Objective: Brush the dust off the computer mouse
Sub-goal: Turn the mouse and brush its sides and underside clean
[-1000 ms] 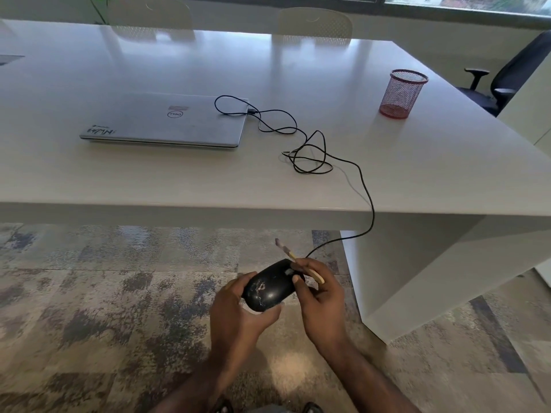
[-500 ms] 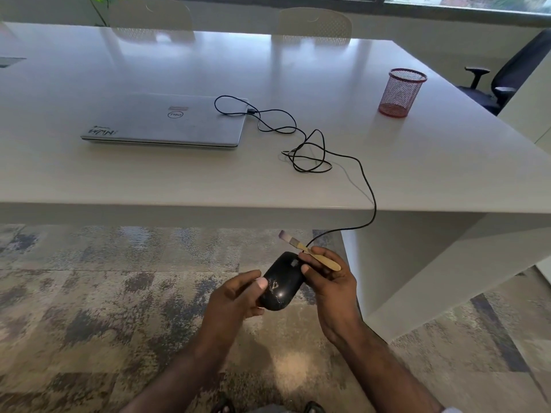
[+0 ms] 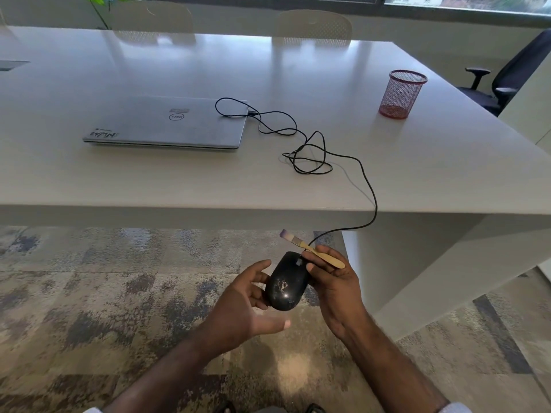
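Patterned grey carpet (image 3: 89, 293) is filling the lower half of the view, and a wide pale bench (image 3: 417, 162) is spreading across the upper half, with office chairs and a window strip lying beyond it at 12 o'clock.

Below the bench's near edge, at 6 o'clock from the coiled cable (image 3: 310, 156), the black computer mouse (image 3: 284, 283) is being held in the air between both hands. The left hand (image 3: 238, 305) is cupping it from the 9 o'clock side with a loose, fairly wide grip, fingers behind the body and the thumb spread away underneath. The right hand (image 3: 334, 287) is pressing against the mouse's 3 o'clock side while pinching a small wooden-handled brush (image 3: 313, 248); its bristles are pointing up toward 11 o'clock, clear of the mouse.

Judging from this, the brushing is not finished: pale specks and smudges are showing on the mouse's rear shell, and the bristles are not touching it. What seems left is bringing the brush down onto that patch and sweeping it clean.

Writing is sparse. A closed silver laptop (image 3: 167, 123) at 10 o'clock on the bench is showing a round Dell logo, upside down from here, plus a sticker near its front corner whose letters I cannot read with confidence. A red mesh cup (image 3: 402, 95) at 2 o'clock is carrying no label.
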`<action>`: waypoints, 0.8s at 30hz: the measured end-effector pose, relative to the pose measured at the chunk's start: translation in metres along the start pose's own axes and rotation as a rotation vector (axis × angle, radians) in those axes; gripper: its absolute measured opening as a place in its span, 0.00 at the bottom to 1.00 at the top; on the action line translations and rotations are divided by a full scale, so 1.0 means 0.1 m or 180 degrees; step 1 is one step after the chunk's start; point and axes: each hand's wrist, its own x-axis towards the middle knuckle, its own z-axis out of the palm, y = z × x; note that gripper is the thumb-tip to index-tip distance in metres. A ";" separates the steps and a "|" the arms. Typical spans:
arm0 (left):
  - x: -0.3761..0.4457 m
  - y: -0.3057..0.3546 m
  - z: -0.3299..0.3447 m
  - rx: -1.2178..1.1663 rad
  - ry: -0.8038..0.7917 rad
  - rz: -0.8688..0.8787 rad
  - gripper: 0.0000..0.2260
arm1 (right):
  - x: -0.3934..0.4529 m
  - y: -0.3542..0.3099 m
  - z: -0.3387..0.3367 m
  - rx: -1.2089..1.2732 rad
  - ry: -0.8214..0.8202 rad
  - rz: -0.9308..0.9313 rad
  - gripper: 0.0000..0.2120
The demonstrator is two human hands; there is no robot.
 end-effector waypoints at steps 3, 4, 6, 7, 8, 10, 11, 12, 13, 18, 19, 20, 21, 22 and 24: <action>0.03 0.00 -0.01 0.0061 -0.0110 0.0123 0.50 | 0.02 -0.01 -0.01 0.0006 -0.0060 0.0041 0.18; 0.04 0.00 -0.03 -0.0003 -0.0130 0.0146 0.50 | 0.03 -0.02 -0.01 0.0016 -0.0079 0.0062 0.18; 0.07 0.01 -0.05 -0.0128 -0.0155 0.0164 0.49 | 0.04 -0.03 -0.01 0.0034 -0.0119 0.0108 0.19; 0.09 0.01 -0.07 -0.0175 -0.0155 0.0163 0.48 | 0.04 -0.03 -0.02 0.0040 -0.0138 0.0130 0.19; 0.11 0.01 -0.07 -0.0228 -0.0147 0.0160 0.48 | 0.05 -0.03 -0.02 0.0047 -0.0157 0.0150 0.19; 0.15 0.00 -0.09 -0.0321 -0.0120 0.0169 0.48 | 0.06 -0.03 -0.02 0.0072 -0.0201 0.0187 0.19; 0.17 0.01 -0.09 -0.0326 -0.0109 0.0185 0.49 | 0.06 -0.03 -0.02 0.0087 -0.0227 0.0201 0.18; 0.19 0.01 -0.10 -0.0284 -0.0099 0.0212 0.49 | 0.07 -0.03 -0.02 0.0101 -0.0254 0.0213 0.18; 0.20 0.02 -0.10 -0.0198 -0.0085 0.0248 0.50 | 0.08 -0.04 -0.02 0.0114 -0.0283 0.0227 0.18; 0.26 0.04 -0.13 0.0323 -0.0231 0.0340 0.57 | 0.10 -0.05 -0.04 0.0142 -0.0421 0.0289 0.18; 0.27 0.05 -0.14 0.0381 -0.0313 0.0333 0.58 | 0.10 -0.06 -0.04 0.0159 -0.0455 0.0284 0.18; 0.28 0.06 -0.13 0.0418 -0.0392 0.0326 0.58 | 0.10 -0.06 -0.04 0.0182 -0.0488 0.0278 0.18; 0.29 0.07 -0.12 0.0439 -0.0458 0.0322 0.58 | 0.11 -0.06 -0.05 0.0207 -0.0521 0.0274 0.18; 0.29 0.08 -0.11 0.0451 -0.0507 0.0321 0.57 | 0.11 -0.06 -0.05 0.0230 -0.0553 0.0273 0.19; 0.30 0.08 -0.08 0.0472 -0.0557 0.0337 0.57 | 0.11 -0.06 -0.06 0.0251 -0.0606 0.0278 0.19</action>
